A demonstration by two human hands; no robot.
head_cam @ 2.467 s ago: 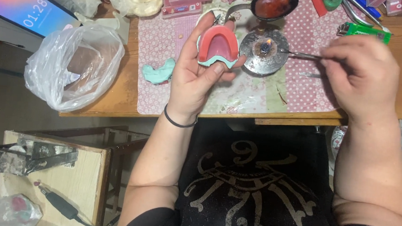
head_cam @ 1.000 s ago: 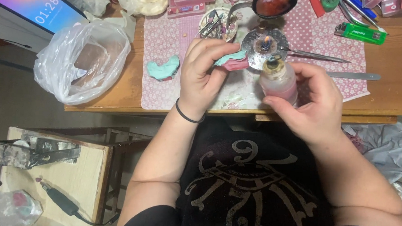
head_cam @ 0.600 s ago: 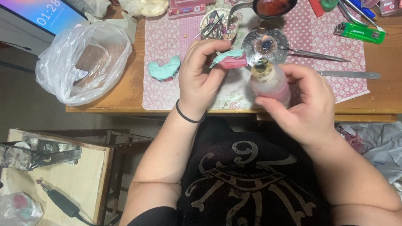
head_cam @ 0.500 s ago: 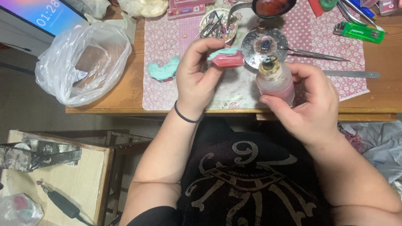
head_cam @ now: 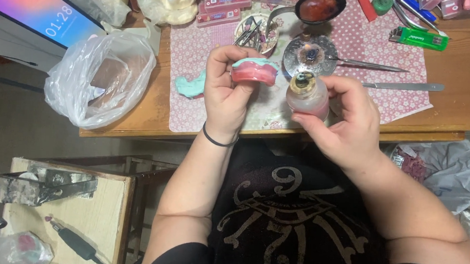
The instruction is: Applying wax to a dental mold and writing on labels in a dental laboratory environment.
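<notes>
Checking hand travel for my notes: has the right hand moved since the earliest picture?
Yes. The right hand has come leftward off the metal tool beside the round metal dish and now holds a small pink bottle.

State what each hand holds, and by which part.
Left hand: pink-and-teal dental model, gripped at its left end by thumb and fingers. Right hand: small pink bottle, held around its body.

A green lighter (head_cam: pixel 418 38) is seen near the desk's (head_cam: pixel 469 93) far right; a clear plastic bag (head_cam: pixel 102 78) overhangs its left edge.
</notes>
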